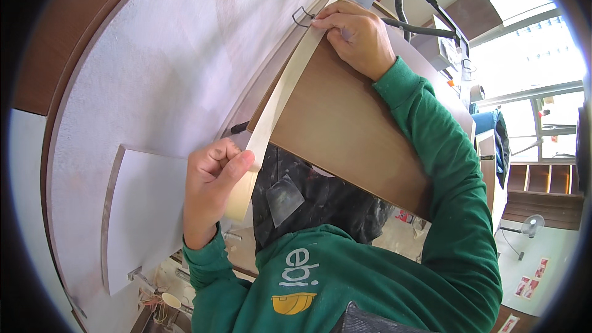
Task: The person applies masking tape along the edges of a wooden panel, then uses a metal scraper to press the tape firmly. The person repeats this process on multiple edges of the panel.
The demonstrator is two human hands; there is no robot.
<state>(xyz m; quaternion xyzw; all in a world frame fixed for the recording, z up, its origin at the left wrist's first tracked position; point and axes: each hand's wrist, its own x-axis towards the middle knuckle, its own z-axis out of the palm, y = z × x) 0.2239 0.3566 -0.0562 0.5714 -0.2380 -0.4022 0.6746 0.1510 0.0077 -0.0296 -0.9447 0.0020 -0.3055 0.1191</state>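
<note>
A long strip of pale masking tape runs along the left edge of a brown board. My left hand is closed on the tape at its near end, with the thumb on top; the tape roll hangs just below those fingers. At the far end of the strip, my right hand pinches or presses the tape at the board's corner. A small bent metal wire loop sticks out beside the right fingertips. How firmly the middle of the strip lies on the board I cannot tell.
A large whitish panel rises close on the left, with a smaller white panel on a metal bracket below. Dark tubing and a metal frame stand beyond the board. A small fan is at far right.
</note>
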